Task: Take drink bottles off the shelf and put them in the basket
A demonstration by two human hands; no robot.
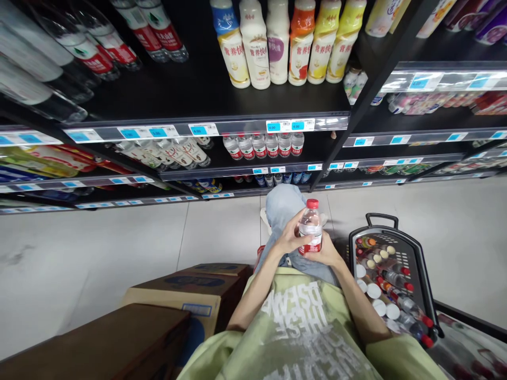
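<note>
A small clear water bottle (311, 228) with a red cap and a red-and-white label stands upright between my two hands, just above my lap. My left hand (292, 232) wraps its left side, the thumb lying across the label. From the right and below, my right hand (325, 250) closes on the bottle's lower part; some of its fingers are hidden behind it. Similar red-labelled water bottles (259, 145) line the lower shelf in front of me.
Milk drink bottles (259, 47) stand on the upper shelf (178, 100). At my right is a black basket (420, 264) filled with bottles and white-lidded containers. Cardboard boxes (174, 295) are stacked at my left on the tiled floor (222, 227).
</note>
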